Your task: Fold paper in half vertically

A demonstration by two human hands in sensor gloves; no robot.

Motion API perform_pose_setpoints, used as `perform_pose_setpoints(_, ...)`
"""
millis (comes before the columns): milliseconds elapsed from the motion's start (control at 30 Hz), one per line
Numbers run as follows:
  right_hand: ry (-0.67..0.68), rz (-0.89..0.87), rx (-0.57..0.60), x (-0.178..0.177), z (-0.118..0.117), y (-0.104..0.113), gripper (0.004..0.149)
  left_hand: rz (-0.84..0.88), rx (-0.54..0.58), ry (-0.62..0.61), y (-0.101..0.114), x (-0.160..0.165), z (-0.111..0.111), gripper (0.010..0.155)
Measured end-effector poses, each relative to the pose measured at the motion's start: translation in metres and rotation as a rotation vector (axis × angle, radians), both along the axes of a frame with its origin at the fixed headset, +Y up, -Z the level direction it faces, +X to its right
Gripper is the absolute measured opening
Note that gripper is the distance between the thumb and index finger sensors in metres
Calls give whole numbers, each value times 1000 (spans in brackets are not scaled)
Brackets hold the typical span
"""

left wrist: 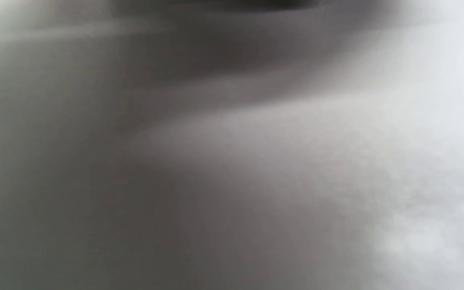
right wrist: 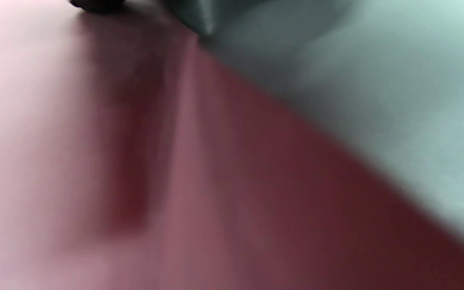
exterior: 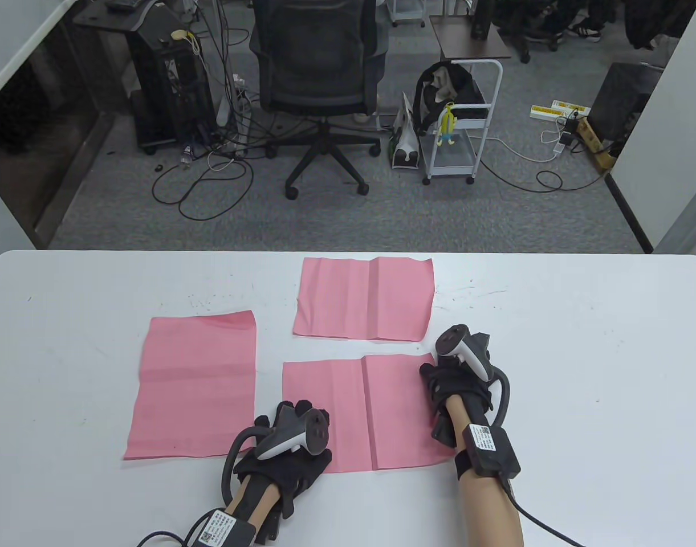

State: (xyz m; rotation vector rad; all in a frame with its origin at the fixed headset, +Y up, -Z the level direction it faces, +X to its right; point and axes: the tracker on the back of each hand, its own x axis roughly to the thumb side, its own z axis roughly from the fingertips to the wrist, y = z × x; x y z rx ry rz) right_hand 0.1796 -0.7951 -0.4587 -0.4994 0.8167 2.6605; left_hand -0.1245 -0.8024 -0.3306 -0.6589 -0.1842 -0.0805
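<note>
The pink paper [exterior: 348, 410] lies flat and unfolded on the white table [exterior: 581, 353], near its front edge, with a crease running from its far edge to its near edge down the middle. The left hand [exterior: 288, 450] rests on its near left corner and the right hand [exterior: 459, 393] on its right edge, but whether the fingers of either pinch the sheet or lie flat cannot be told. Two more pink sheets lie close by, one to the left [exterior: 194, 387] and one behind [exterior: 365, 299].

We see the table view bright, evenly lit and sharp, with faint soft shadows on the white desk [exterior: 581, 353] and straight lines bowing near the edges; both wrist views are badly out of focus, the left one grey and dim
</note>
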Motion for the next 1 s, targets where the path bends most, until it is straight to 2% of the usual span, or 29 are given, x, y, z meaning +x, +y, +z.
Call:
perform_pose_setpoints(100,-1,18,48,-4,1,3,66,0,0,0,0,0,0,76)
perform_pose_setpoints(200,-29,10,78,-5,2,4,48,0,0,0,0,0,0,76)
perform_pose_setpoints(333,-40,-102,75,1,2,6,40,1,0,0,0,0,0,76)
perform_pose_setpoints(400,-27,-249,51,9,4,10,40,2,0,0,0,0,0,76)
perform_pose_setpoints(467,-4,-417,25,15,6,12,49,3,3,-1,0,0,0,76)
perform_pose_setpoints(567,22,-543,-16,20,11,17,57,4,3,-1,0,0,0,76)
perform_pose_setpoints(667,1,-666,-8,26,16,20,59,6,3,-1,-1,0,0,76)
perform_pose_setpoints(900,-71,-1093,20,28,40,18,64,8,1,-1,-1,-1,0,76)
perform_pose_setpoints(1000,-23,-1232,27,16,53,20,65,8,4,-1,-1,-1,0,76)
